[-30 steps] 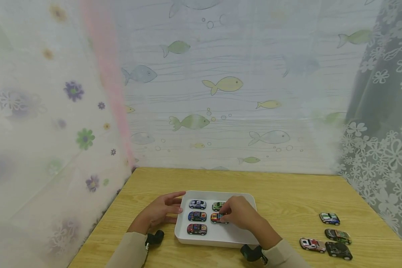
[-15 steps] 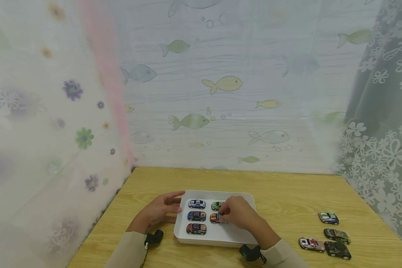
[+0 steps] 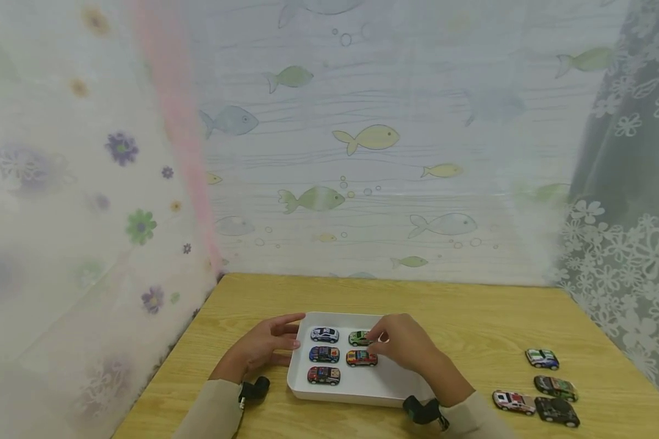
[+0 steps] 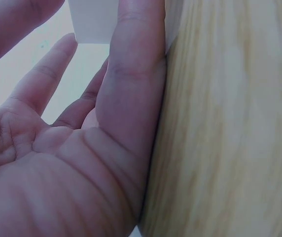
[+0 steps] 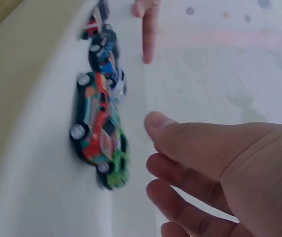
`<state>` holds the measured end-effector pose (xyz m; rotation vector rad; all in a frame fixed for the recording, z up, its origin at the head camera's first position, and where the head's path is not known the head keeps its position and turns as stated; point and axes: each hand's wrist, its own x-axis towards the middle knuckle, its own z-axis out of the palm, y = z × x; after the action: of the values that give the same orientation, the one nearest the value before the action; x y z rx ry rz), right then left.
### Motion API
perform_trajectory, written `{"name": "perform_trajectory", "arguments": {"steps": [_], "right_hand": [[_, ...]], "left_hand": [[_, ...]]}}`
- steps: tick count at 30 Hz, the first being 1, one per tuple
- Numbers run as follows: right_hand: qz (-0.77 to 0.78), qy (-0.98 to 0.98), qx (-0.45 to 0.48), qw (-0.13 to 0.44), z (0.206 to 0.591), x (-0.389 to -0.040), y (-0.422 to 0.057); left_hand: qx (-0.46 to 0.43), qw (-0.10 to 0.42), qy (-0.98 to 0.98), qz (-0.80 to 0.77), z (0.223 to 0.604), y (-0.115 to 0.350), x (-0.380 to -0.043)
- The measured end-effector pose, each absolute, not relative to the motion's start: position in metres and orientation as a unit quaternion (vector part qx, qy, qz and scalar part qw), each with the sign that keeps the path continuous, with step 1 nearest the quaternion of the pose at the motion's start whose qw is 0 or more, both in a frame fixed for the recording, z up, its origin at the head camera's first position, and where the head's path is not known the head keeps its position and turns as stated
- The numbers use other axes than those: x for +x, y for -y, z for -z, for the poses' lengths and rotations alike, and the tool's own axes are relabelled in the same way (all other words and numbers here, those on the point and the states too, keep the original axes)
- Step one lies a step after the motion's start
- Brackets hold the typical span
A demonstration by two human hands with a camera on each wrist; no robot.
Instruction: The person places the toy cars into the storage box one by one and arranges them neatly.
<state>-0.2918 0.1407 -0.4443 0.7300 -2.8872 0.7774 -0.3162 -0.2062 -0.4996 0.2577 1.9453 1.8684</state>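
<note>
My left hand [image 3: 260, 344] touches the left wall of the white tray [image 3: 351, 398], its fingers fairly straight; in the left wrist view the hand [image 4: 67, 133] lies beside the tray's wall. Above the tray, my right hand [image 3: 406, 344] holds nothing; a gap shows between its fingertips and the cars in the right wrist view. Nearest to it are a red-and-yellow toy car [image 3: 361, 358] and a green toy car [image 3: 358, 338], partly covered by the fingers. A column of a white car [image 3: 324, 335], a blue car [image 3: 324, 354] and a dark red car [image 3: 324, 375] stands to their left.
On the wooden table [image 3: 445, 305], right of the tray, lie a white-and-green car [image 3: 542, 358], a dark green car [image 3: 556, 388], a white-and-red car [image 3: 514, 402] and a black car [image 3: 557, 411]. Patterned curtains [image 3: 373, 183] hang behind and at both sides.
My right hand has let go of the red-and-yellow car and moved slightly up and right. That car stays on the tray floor. The left hand keeps its place.
</note>
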Motion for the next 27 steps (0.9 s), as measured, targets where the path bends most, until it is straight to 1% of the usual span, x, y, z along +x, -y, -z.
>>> {"name": "perform_trajectory", "arguments": {"steps": [5, 13, 27], "right_hand": [[-0.247, 0.941, 0.221, 0.070, 0.436, -0.290, -0.159], [-0.230, 0.933, 0.253, 0.112, 0.431, -0.282, -0.200], [-0.240, 0.927, 0.263, 0.116, 0.436, -0.261, -0.263]], "left_hand": [[0.094, 0.210, -0.704, -0.672, 0.500, 0.205, -0.316], [0.096, 0.210, -0.707, -0.668, 0.499, 0.204, -0.315], [0.095, 0.212, -0.701, -0.674, 0.501, 0.203, -0.316]]}}
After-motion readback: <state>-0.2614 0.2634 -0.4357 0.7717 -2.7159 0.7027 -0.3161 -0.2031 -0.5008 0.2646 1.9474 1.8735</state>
